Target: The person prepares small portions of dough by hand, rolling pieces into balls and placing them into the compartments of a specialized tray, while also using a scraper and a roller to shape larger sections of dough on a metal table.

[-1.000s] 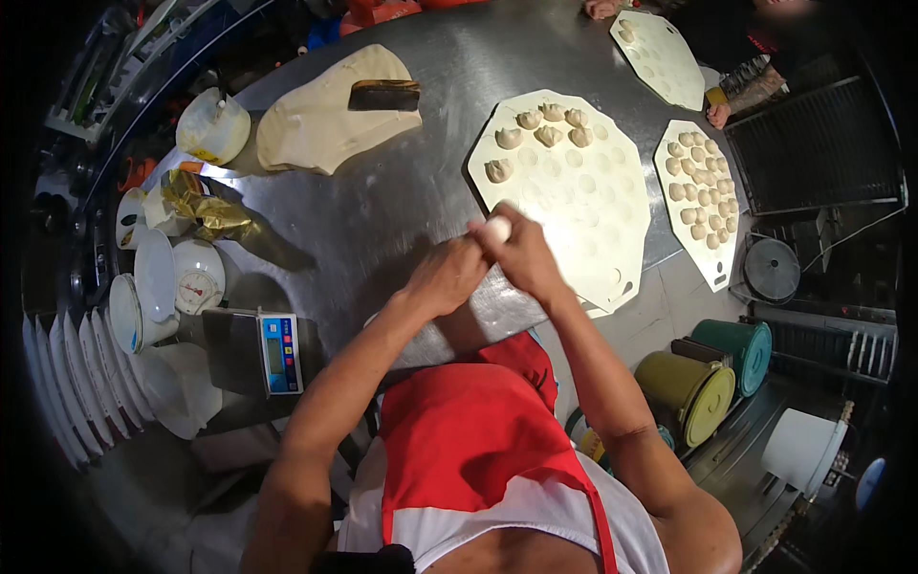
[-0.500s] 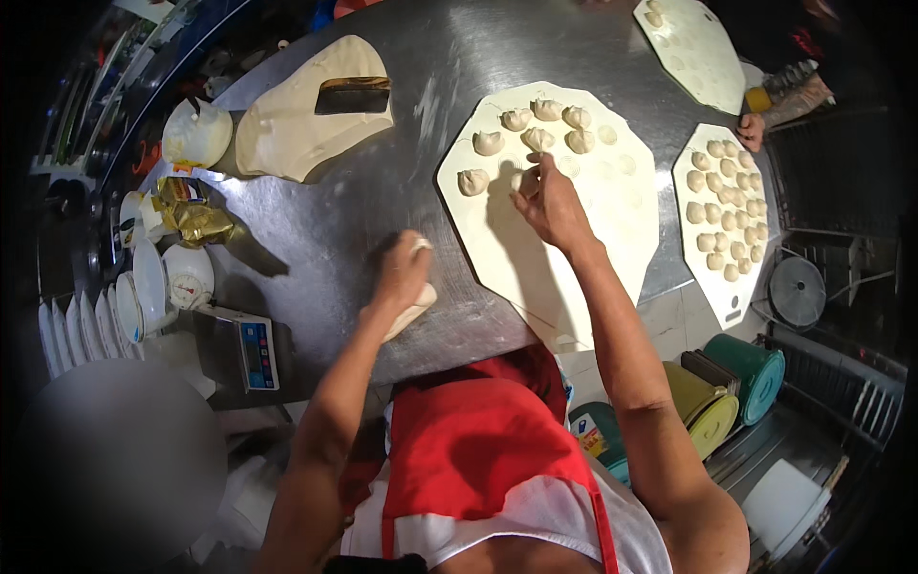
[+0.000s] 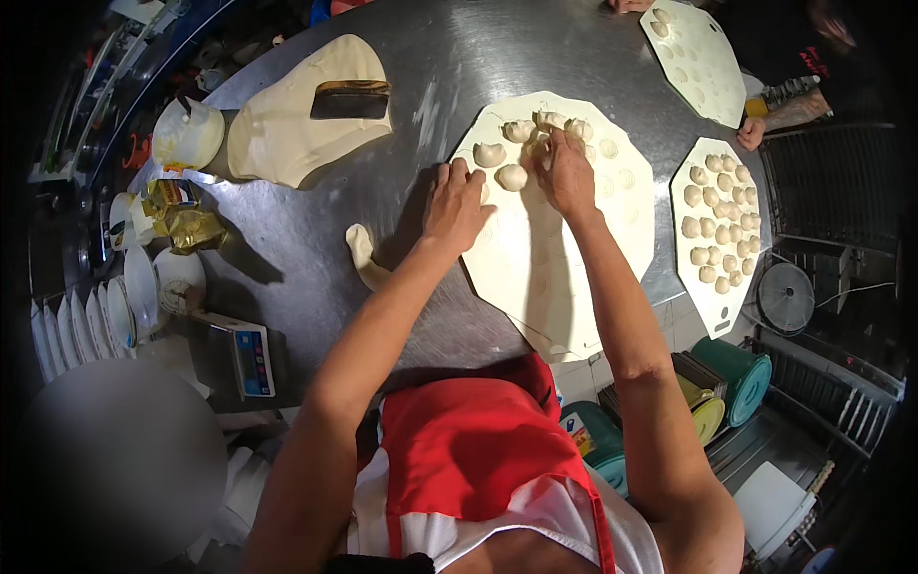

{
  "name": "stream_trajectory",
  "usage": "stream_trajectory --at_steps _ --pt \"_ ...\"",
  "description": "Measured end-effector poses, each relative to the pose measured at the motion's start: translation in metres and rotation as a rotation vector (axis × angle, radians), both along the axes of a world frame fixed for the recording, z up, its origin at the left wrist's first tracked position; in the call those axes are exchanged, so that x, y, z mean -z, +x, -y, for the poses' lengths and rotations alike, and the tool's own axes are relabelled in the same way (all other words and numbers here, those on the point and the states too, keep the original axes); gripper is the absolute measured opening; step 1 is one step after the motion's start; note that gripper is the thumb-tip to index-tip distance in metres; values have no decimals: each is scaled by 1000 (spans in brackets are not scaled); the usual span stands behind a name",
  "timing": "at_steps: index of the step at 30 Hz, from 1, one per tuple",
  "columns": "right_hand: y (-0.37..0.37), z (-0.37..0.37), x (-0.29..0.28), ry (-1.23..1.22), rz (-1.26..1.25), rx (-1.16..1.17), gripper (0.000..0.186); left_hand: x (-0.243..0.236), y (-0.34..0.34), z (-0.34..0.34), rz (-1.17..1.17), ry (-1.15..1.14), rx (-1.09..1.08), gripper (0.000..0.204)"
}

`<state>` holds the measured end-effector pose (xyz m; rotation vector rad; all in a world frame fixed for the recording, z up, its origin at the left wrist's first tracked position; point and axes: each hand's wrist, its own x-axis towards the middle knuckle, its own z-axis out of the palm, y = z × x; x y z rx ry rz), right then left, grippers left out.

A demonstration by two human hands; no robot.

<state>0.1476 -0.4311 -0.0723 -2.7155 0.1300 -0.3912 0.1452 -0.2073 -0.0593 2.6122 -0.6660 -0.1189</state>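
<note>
Small pale dough pieces (image 3: 513, 177) sit near the far left of a cream many-sided board (image 3: 602, 258). Some are rounded, others pinched or uneven. My left hand (image 3: 456, 209) is at the board's left edge, thumb and fingers curved around a dough piece that they mostly hide. The fingers of my right hand (image 3: 566, 177) are bent down together on another piece, just below the far row. A long strip of dough (image 3: 361, 251) lies on the metal table (image 3: 402, 172), its near end behind my left forearm.
At the far left, a large dough sheet (image 3: 277, 143) carries a dark scraper (image 3: 350, 99). A white tub (image 3: 187, 134), gold packet (image 3: 194, 228) and scale (image 3: 252, 359) stand left. More boards (image 3: 719, 297) lie right, near another person's hand (image 3: 752, 132). Lidded bins (image 3: 741, 383) stand below.
My left hand has let go of the dough strip and moved up and right onto the board. My right hand has shifted slightly farther away, leaving a dough piece behind it.
</note>
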Motion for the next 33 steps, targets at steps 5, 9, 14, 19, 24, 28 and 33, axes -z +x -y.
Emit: stream_trajectory --at_steps 5,9,14,19,24,28,33 --pt "-7 12 8 837 -225 174 28 -3 23 -19 -321 -402 -20 29" --pt "-14 16 29 743 -41 127 31 16 24 -32 -285 -340 44 25" --pt "-7 -3 -2 547 -124 141 34 6 20 -34 -338 -420 -51 47" --pt "0 4 5 557 -151 214 33 -1 21 -26 -211 -454 38 45" --pt "20 -18 -40 370 -206 152 41 9 15 -31 -245 -420 31 42" --pt "49 -4 -16 -37 -219 -83 48 10 21 -29 -288 -411 18 37" --pt "63 -5 -16 178 -309 -38 30 14 12 -31 -272 -420 22 37"
